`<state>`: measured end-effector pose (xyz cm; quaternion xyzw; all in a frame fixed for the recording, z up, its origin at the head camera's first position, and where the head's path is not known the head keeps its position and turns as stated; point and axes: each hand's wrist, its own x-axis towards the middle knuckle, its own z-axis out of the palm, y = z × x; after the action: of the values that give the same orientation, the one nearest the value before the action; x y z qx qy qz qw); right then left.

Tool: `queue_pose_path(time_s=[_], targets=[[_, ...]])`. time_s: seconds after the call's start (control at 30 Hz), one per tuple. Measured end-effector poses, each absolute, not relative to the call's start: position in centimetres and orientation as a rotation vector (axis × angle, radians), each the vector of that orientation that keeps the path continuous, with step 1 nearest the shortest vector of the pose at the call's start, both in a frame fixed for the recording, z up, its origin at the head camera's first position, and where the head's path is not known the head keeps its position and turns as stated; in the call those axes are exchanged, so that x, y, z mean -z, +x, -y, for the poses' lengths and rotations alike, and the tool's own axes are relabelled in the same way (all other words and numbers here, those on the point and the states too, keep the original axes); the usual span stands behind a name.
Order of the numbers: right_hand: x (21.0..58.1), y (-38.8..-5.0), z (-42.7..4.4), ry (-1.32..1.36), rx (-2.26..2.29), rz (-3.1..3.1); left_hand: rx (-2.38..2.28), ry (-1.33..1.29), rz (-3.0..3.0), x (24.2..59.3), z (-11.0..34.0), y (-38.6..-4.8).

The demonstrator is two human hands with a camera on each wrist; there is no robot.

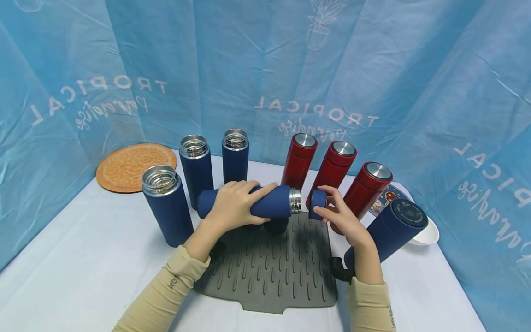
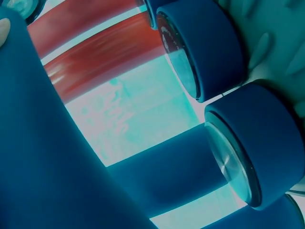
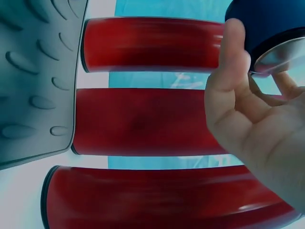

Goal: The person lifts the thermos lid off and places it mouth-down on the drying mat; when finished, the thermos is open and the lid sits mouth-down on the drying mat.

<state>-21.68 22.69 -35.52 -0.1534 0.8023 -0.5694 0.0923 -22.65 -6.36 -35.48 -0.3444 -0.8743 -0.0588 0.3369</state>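
My left hand [image 1: 232, 205] grips a navy thermos bottle [image 1: 274, 202] lying sideways in the air above the dark grey ridged mat [image 1: 274, 272]. Its bare steel neck [image 1: 295, 201] points right. Between thumb and fingers, my right hand [image 1: 342, 219] pinches a navy cap [image 1: 318, 204], a short gap from that neck; the right wrist view has the same cap [image 3: 276, 24] at top right, steel disc showing. Below the bottle, more navy caps [image 2: 262, 143] sit on the mat, partly hidden in the head view but plain in the left wrist view.
Three uncapped navy bottles [image 1: 166, 207] stand left and behind. Three capped red bottles [image 1: 365, 189] stand at back right, with a capped navy bottle [image 1: 386, 235] by my right forearm. An orange round board [image 1: 137, 167] lies back left; a white bowl [image 1: 427, 234] is far right.
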Motion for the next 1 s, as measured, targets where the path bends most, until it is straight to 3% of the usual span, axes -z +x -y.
queue_pose_path(time_s=[0.37,0.77,1.0], targets=[[35.7,-21.8,-22.3,-0.401,1.494,-2.515,0.476,-0.697,2.216,34.4,6.1,-23.0],[35.8,-21.6,-21.9,-0.393,1.412,-2.536,1.279,-0.389,2.339,32.8,5.8,-22.7],[36.0,-21.7,-21.8,-0.41,1.385,-2.555,1.52,-0.34,2.292,32.5,5.5,-23.1]])
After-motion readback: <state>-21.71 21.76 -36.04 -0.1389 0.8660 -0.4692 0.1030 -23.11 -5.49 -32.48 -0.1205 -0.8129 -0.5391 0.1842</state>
